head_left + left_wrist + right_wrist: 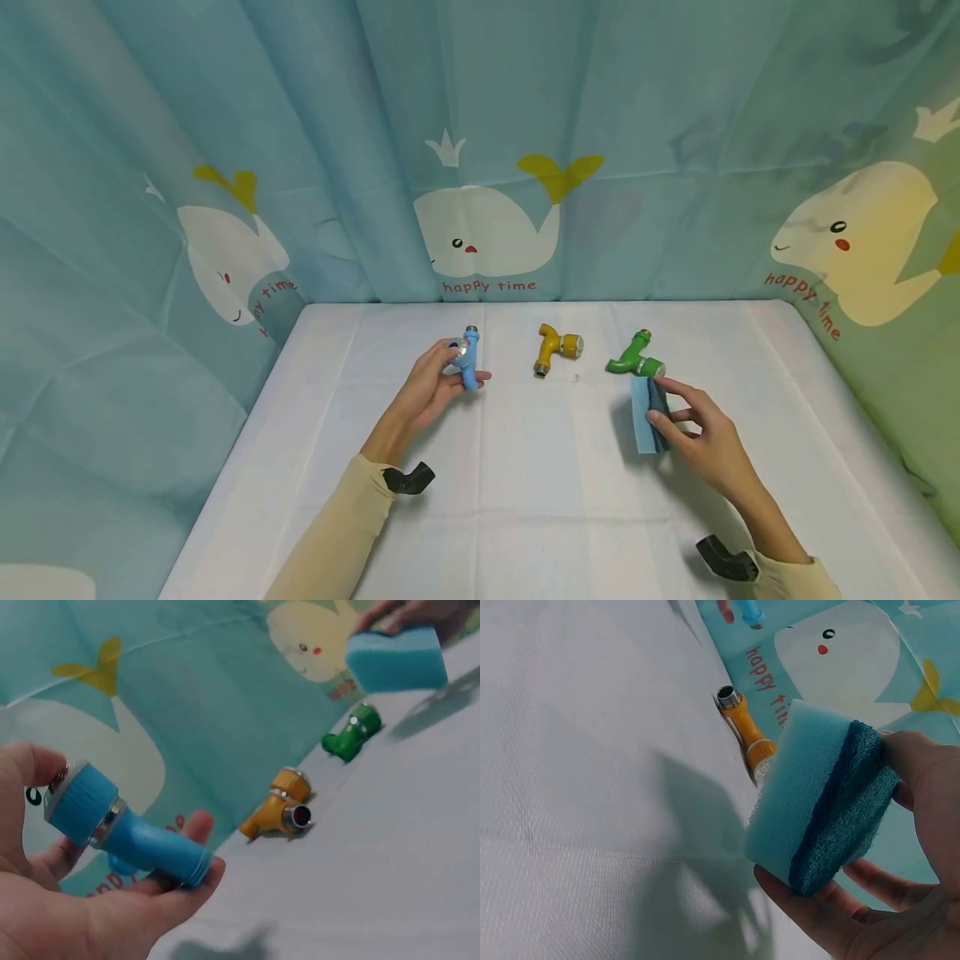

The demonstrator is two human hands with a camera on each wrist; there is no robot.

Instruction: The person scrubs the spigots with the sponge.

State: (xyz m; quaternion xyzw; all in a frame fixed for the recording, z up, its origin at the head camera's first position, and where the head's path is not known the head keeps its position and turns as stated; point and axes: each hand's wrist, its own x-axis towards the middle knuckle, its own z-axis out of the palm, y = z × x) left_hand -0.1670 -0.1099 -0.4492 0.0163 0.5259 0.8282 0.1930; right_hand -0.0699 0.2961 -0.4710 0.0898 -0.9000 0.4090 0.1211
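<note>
My left hand point(432, 385) holds a light blue faucet point(468, 358) above the table, its thumb on the knob end. In the left wrist view the blue faucet point(146, 836) lies across the fingers, with its ribbed knob toward the thumb. A two-layer sponge point(647, 415), light blue with a dark blue scouring side, is pinched between thumb and fingers of my right hand point(708, 439). The right wrist view shows this sponge point(810, 799) held by its edges, off the table. The two hands are well apart.
A yellow faucet point(553, 346) lies on the white-covered table point(540, 500) between the hands. Beyond the sponge lies a green faucet point(636, 357). A blue curtain point(660, 100) with whale prints hangs behind the table and down its sides.
</note>
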